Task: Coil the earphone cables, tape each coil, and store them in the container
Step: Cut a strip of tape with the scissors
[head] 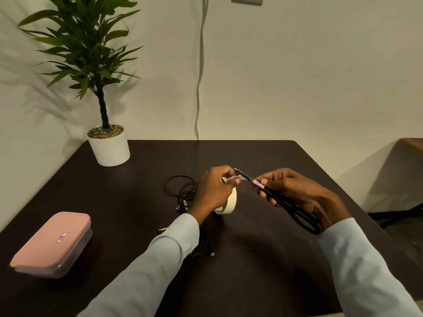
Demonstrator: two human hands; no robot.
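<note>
Earphone cable (180, 188) is lying loose beside the tape roll (226, 202); I'm seeing left hand (215, 191) pinching the tape end taut, right hand (295, 191) gripping scissors (274, 195), probably for a cut.

— Dim overall, warm and yellowish. Lit from the near right, judging by the shadow of the plant (87, 49) thrown left across the wall (297, 76).

— Soft-edged shadows too, one pooled on the dark table (263, 156) near the arms. No glare there.

— Strong wide-angle bending at the borders; table edges splayed outward.

— Fairly sharp in the middle, softer toward the near corners. Some grain in the dark areas.
</note>
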